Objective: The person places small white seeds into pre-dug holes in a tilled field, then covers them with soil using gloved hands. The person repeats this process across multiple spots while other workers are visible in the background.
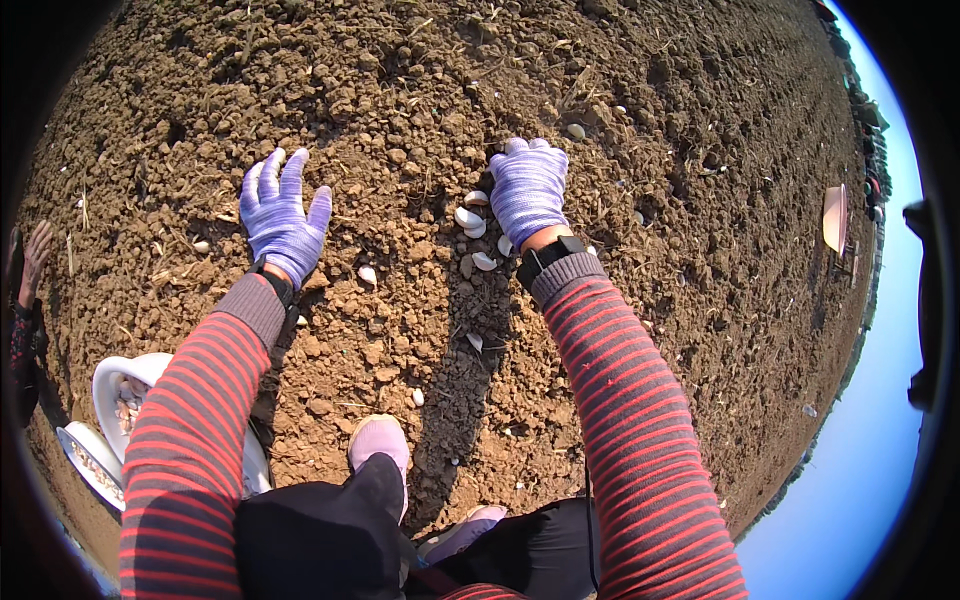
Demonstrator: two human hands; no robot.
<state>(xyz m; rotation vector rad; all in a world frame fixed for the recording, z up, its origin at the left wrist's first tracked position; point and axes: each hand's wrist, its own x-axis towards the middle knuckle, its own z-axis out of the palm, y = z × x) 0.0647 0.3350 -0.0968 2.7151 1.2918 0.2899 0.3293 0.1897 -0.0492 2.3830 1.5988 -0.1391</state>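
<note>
My left hand, in a purple-and-white knit glove, is spread just above the tilled soil with nothing in it. In a matching glove, my right hand reaches down to the soil, fingers curled. Its fingertips are hidden, so what they may hold does not show. Several white garlic cloves lie loosely grouped on the ground just left of my right hand. A single clove rests between my two hands, and another lies beyond my right fingers.
White tubs holding cloves stand by my left forearm. At the far left edge another person's bare hand shows. A pale pink basin is off to the right. My pink shoe is planted on the soil, with scattered cloves around.
</note>
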